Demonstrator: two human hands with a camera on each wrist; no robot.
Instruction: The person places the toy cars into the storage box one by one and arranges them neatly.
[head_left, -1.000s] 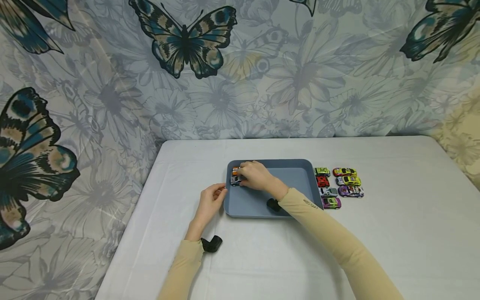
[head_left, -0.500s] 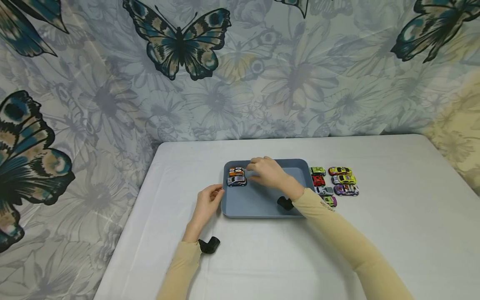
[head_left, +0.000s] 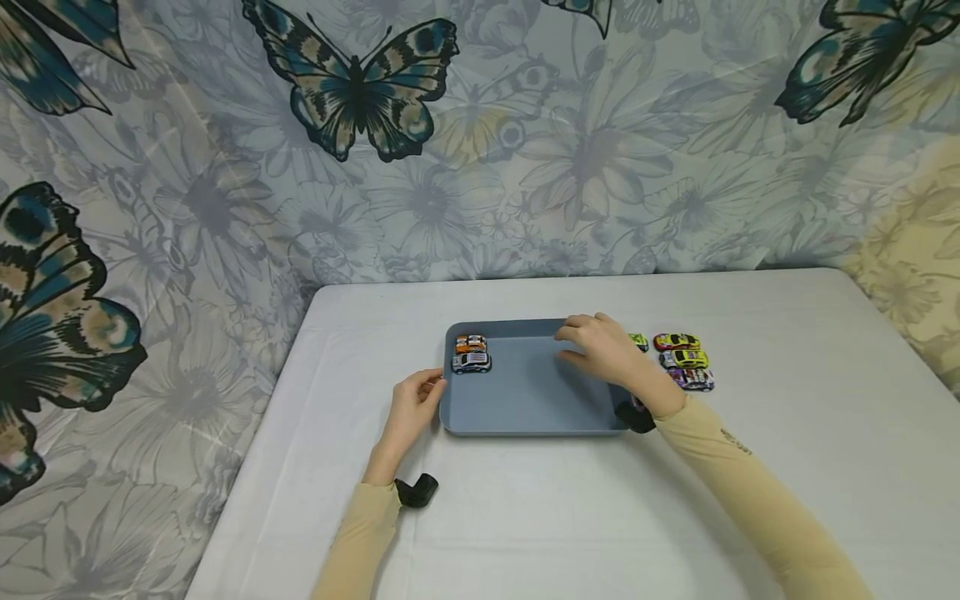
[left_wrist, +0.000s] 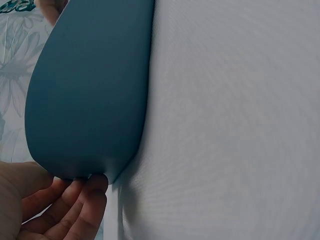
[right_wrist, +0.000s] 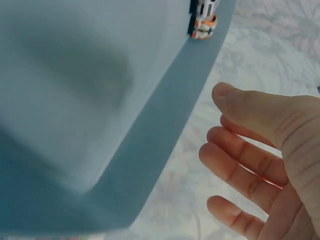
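A blue-grey tray point(head_left: 525, 406) lies on the table. Its left end holds an orange toy car point(head_left: 471, 342) and, just in front of it, a silver-grey toy car point(head_left: 471, 362). My left hand point(head_left: 411, 408) grips the tray's left edge; in the left wrist view its thumb and curled fingers point(left_wrist: 92, 200) meet at the tray's end. Over the right part of the tray hovers my right hand point(head_left: 606, 354), holding nothing. The right wrist view shows its thumb and fingers point(right_wrist: 235, 165) apart and loosely bent, with the orange car point(right_wrist: 205, 29) farther off.
Right of the tray stand several more toy cars: a red-and-yellow one point(head_left: 677, 342), a yellow one point(head_left: 684, 359), a purple-and-white one point(head_left: 692, 380) and a partly covered green one point(head_left: 639, 342). My right arm hides others. A patterned cloth point(head_left: 480, 208) hangs behind the white-covered table point(head_left: 525, 517).
My right hand has let go at the two cars on the tray's left and moved right, across to the tray's right side. The left hand has stayed at the tray's edge.
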